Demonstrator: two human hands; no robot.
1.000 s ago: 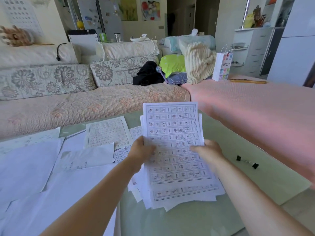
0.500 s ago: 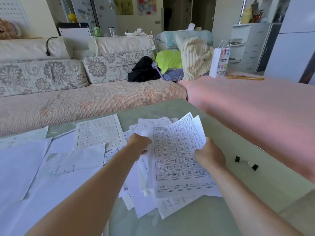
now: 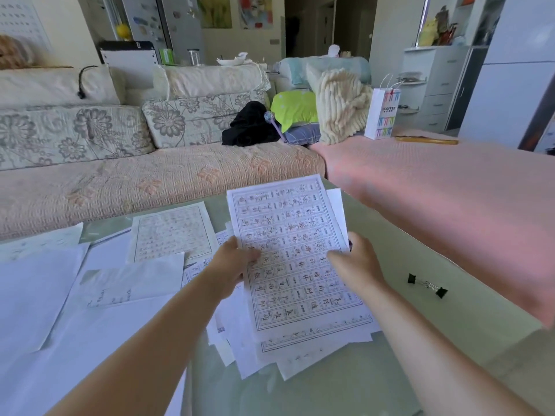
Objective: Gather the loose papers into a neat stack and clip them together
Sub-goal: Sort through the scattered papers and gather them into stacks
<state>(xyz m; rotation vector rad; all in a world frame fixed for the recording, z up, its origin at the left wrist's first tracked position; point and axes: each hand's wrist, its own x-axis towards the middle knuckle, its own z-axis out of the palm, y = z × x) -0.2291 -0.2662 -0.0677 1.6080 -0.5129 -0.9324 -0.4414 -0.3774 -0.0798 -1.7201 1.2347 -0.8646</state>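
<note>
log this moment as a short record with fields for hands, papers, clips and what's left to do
held: paper bundle, top sheet a printed grid, lower edges fanned and uneven
left: left hand grips the bundle's left edge
right: right hand grips its right edge
clips: two binder clips lie on the table, right of the bundle, untouched
loose: loose sheets lie spread on the table to the left
stage: bundle not yet squared, not clipped

A pale green glass counter [image 3: 315, 394] stands before a sofa [image 3: 150, 187] with floral cushions [image 3: 75, 133]. On the sofa seat lie a black garment [image 3: 249, 124], a lime-green pillow [image 3: 295, 111] and a cream ribbed blanket [image 3: 339, 106]. A white paper bag [image 3: 382, 114] stands upright just beside the blanket, near a pink cover [image 3: 450, 190].
</note>
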